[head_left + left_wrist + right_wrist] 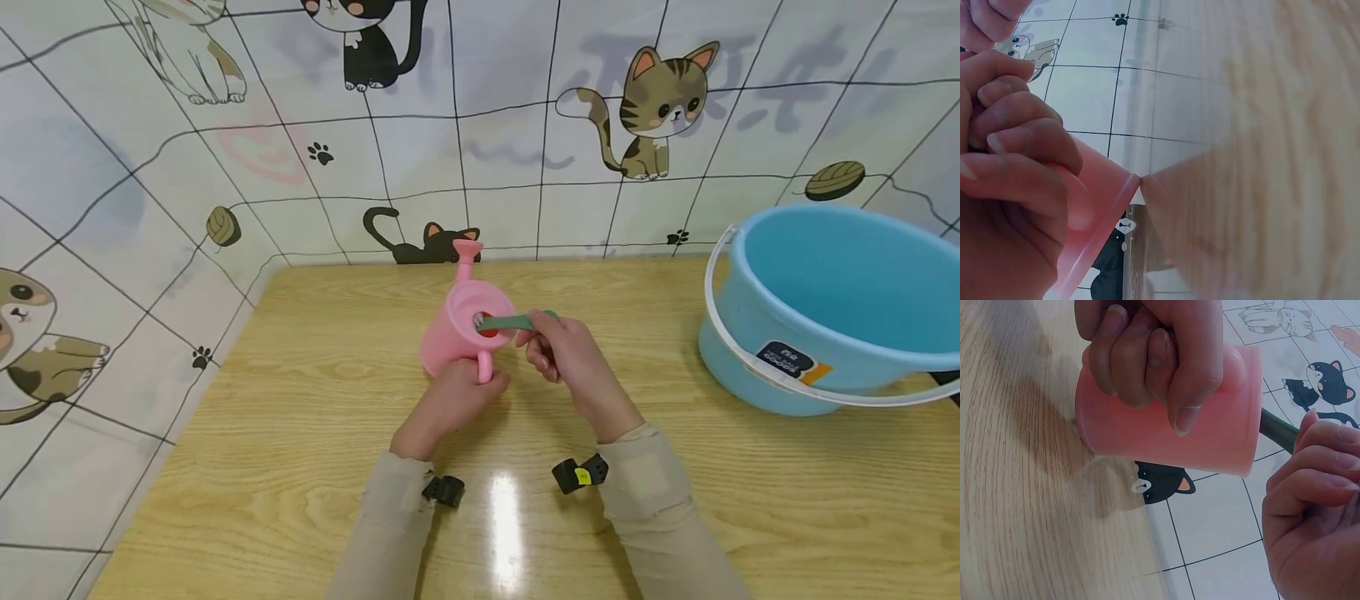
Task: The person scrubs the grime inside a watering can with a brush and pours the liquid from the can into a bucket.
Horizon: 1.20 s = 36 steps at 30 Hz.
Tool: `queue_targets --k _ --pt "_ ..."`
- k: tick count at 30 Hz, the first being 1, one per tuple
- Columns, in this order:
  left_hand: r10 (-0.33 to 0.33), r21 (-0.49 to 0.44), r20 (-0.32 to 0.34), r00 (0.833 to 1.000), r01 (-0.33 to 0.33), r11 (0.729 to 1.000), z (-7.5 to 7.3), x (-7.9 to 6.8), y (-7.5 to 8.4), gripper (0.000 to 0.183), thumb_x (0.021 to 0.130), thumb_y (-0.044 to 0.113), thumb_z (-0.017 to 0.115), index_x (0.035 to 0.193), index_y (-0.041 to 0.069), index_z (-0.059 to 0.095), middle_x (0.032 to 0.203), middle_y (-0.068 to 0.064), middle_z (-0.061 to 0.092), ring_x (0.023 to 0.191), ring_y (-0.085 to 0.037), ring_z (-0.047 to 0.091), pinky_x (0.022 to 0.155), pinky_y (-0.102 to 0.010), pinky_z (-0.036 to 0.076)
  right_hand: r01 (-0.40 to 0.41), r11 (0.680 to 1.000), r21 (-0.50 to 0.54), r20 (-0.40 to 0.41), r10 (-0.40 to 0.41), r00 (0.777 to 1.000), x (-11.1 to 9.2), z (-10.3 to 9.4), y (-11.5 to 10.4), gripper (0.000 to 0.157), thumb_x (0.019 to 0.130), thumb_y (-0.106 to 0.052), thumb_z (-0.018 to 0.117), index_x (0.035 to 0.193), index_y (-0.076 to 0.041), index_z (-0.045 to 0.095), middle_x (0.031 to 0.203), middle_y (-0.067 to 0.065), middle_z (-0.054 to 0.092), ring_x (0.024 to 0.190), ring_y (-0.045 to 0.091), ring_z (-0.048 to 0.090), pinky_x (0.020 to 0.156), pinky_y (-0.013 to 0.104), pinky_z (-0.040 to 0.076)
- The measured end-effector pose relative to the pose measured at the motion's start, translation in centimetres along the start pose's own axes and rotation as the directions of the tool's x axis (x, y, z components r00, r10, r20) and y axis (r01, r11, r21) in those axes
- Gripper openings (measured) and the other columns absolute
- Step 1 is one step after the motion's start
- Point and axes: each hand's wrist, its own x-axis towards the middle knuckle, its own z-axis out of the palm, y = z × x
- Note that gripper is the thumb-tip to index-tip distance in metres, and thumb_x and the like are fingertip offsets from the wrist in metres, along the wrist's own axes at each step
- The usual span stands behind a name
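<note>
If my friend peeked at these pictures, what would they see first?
Probably the big blue bucket on the right of the table. Next, the pink watering can in the middle, where the right fingers hold a green stick at its open top. Cartoon cats sit on the wall behind.

Dark label (pixel 785 359), on blue bucket (pixel 862 371), lettering unclear

Passage left; bucket (pixel 855 372) blocks right
Tabletop (pixel 300 400) lies open left of the watering can (pixel 441 337); patterned backdrop (pixel 502 142) closes the rear
</note>
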Motion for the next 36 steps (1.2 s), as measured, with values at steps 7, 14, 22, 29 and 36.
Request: queue_targets --k 7,14,22,29,36 --pt "-0.003 0.007 0.013 1.000 0.003 1.000 0.02 0.04 -0.06 0.037 0.085 0.028 0.052 0.053 0.014 0.037 0.050 0.006 0.029 0.042 -0.008 0.026 0.042 -0.023 0.025 0.010 1.000 0.003 0.023 -0.010 1.000 0.06 -0.07 0.09 0.049 0.094 -0.041 0.037 0.085 0.004 0.054 0.052 0.002 0.039 0.042 0.013 0.030 0.041 0.030 0.023" --pt "0.014 -0.003 0.020 1.000 -0.014 1.000 0.14 0.06 0.10 0.037 0.085 0.028 0.052 0.054 0.015 0.037 0.051 0.006 0.028 0.043 -0.008 0.026 0.042 -0.023 0.026 -0.007 0.999 -0.032 0.002 0.007 1.000 0.07 0.11 0.14 0.046 0.093 -0.041 0.040 0.083 0.001 0.056 0.053 0.004 0.040 0.042 0.013 0.030 0.041 0.026 0.023" --pt "0.016 -0.030 0.039 0.999 -0.015 0.999 0.26 -0.02 0.05 0.036 0.085 0.027 0.053 0.055 0.014 0.038 0.050 0.005 0.030 0.042 -0.009 0.027 0.042 -0.023 0.026 -0.013 0.999 -0.050 0.023 0.014 1.000 -0.01 0.23 0.13 0.047 0.092 -0.044 0.041 0.083 0.000 0.057 0.054 0.004 0.041 0.044 0.013 0.031 0.040 0.024 0.024" --pt "-0.005 -0.042 0.026 1.000 0.006 0.999 0.18 -0.01 -0.10 0.037 0.084 0.028 0.053 0.054 0.014 0.038 0.049 0.006 0.029 0.041 -0.009 0.026 0.040 -0.024 0.025 0.014 1.000 -0.018 0.018 -0.013 1.000 -0.14 -0.27 -0.20 0.048 0.093 -0.042 0.040 0.084 0.003 0.054 0.053 0.005 0.039 0.042 0.015 0.029 0.040 0.031 0.022" --pt "-0.034 -0.084 0.041 0.999 0.038 0.996 0.07 -0.05 0.10 0.037 0.084 0.030 0.053 0.054 0.014 0.038 0.048 0.005 0.027 0.037 -0.011 0.025 0.036 -0.023 0.023 0.014 1.000 -0.020 0.025 -0.013 1.000 -0.01 -0.30 0.04 0.047 0.093 -0.042 0.040 0.082 0.002 0.055 0.053 0.005 0.040 0.042 0.015 0.030 0.039 0.029 0.023"
